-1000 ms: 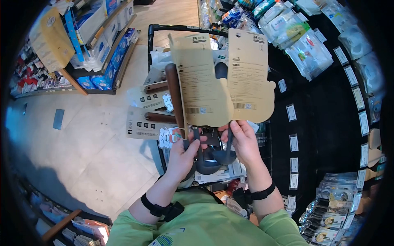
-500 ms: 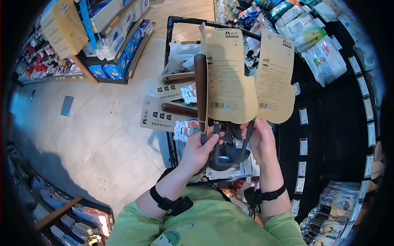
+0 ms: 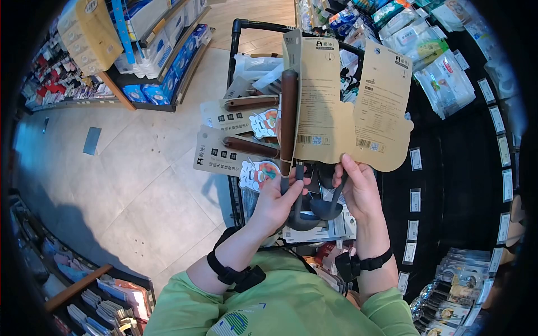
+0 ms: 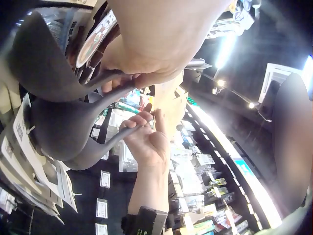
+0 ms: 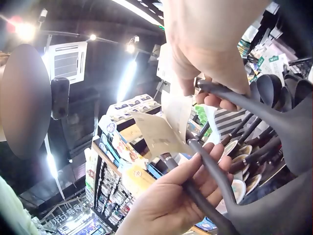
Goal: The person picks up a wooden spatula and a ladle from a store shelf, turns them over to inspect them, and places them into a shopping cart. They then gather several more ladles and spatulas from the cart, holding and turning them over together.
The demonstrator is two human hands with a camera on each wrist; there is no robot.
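Note:
My left hand (image 3: 274,201) pinches the dark necks of two carded ladles. One has its brown handle (image 3: 290,106) turned edge-on; the other shows the printed back of its tan card (image 3: 318,84). A grey bowl (image 3: 305,220) hangs below these fingers. To the right, my right hand (image 3: 361,189) grips the neck of another ladle (image 3: 327,209) just under its tan card (image 3: 384,106), thumb over the card's lower edge. The two cards overlap near their bottoms. In the right wrist view, the left fingers (image 5: 203,181) curl under two necks.
Below the hands stands a black-framed cart (image 3: 235,53) filled with packaged goods. More carded utensils with brown handles (image 3: 250,147) stick out over its left side. Shelving with price tags (image 3: 415,158) runs along the right; tiled floor (image 3: 151,168) lies to the left.
Both hands and the ladles appear farther right as the head view shifts. The right ladle's card has tilted to the right, and the right thumb has come up over its lower edge.

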